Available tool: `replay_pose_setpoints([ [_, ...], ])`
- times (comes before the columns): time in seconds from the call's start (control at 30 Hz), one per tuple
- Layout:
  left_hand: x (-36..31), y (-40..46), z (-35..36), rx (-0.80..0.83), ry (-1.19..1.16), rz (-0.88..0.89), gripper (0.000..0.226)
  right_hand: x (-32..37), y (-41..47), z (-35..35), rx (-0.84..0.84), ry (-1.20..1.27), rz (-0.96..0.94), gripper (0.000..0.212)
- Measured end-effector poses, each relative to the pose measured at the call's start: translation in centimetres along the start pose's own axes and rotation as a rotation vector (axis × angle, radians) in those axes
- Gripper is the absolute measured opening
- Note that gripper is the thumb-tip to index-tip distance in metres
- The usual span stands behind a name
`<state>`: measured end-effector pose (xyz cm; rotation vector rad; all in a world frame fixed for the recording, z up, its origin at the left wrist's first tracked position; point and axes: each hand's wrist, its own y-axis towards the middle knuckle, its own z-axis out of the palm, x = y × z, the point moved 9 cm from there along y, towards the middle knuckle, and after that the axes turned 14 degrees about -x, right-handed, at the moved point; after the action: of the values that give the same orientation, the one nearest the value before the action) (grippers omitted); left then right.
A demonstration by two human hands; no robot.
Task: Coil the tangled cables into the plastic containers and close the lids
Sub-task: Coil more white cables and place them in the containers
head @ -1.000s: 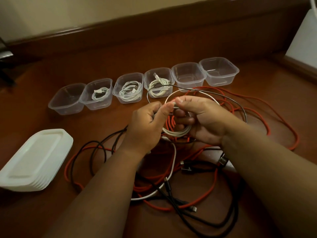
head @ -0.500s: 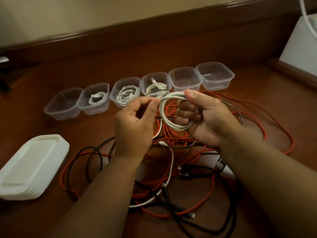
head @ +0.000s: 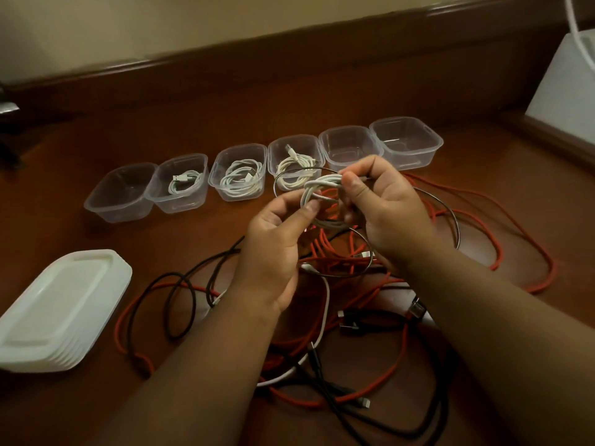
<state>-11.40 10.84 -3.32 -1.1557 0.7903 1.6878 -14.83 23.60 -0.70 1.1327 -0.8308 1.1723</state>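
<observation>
A small coil of white cable is held above the table between both hands. My right hand grips the coil's right side with thumb on top and fingers curled through the loop. My left hand pinches the coil's left edge between thumb and forefinger. Behind them stands a row of several clear plastic containers, lids off. Three in the middle hold coiled white cables; the leftmost and the two rightmost show nothing inside. A tangle of red cable, black cable and white cable lies under my arms.
A stack of white lids sits at the table's left front. A white box stands at the far right. A raised wooden ledge runs along the back of the brown table.
The white coil has grown tighter and rose slightly toward the containers. My left hand moved from the loose strand onto the coil's left edge.
</observation>
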Motion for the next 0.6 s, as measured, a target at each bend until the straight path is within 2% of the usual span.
replay_pose_setpoints([
  [0.2,0.3,-0.1,0.7,0.1,-0.124,-0.065,0.016,0.5,0.0,0.0,0.002,-0.051,-0.049,0.01],
  [0.43,0.3,-0.7,1.4,0.203,-0.363,-0.235,0.035,0.2,0.2,-0.1,-0.001,-0.15,-0.083,0.01],
  [0.53,0.4,-0.6,1.2,0.182,-0.282,-0.204,0.041,0.1,0.3,-0.2,-0.007,-0.226,-0.101,0.009],
  [0.6,-0.1,-0.2,0.9,0.151,-0.14,-0.097,0.047,-0.1,0.7,-0.7,-0.043,-0.221,-0.062,0.007],
])
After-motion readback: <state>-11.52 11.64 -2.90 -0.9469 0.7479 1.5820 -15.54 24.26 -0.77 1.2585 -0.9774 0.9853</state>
